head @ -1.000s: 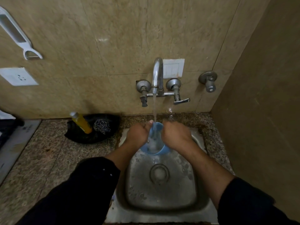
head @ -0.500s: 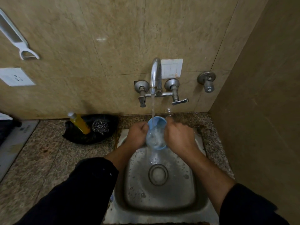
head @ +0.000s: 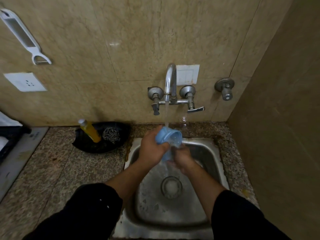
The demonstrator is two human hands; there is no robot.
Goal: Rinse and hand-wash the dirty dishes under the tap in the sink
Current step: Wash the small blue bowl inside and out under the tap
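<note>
A light blue plastic cup is held over the steel sink, tilted with its mouth toward the right and the wall. Water from the tap falls onto its upper side and spills down into the basin. My left hand grips the cup's body from the left. My right hand holds the cup from below and the right, fingers curled against it. Part of the cup is hidden between the two hands.
A yellow soap bottle and a steel scrubber lie in a black dish on the granite counter, left of the sink. A side wall stands close on the right. A peeler hangs on the tiled wall.
The cup has been turned from upright under the stream to tilted on its side, mouth facing right. My right hand has dropped lower, beneath the cup.
</note>
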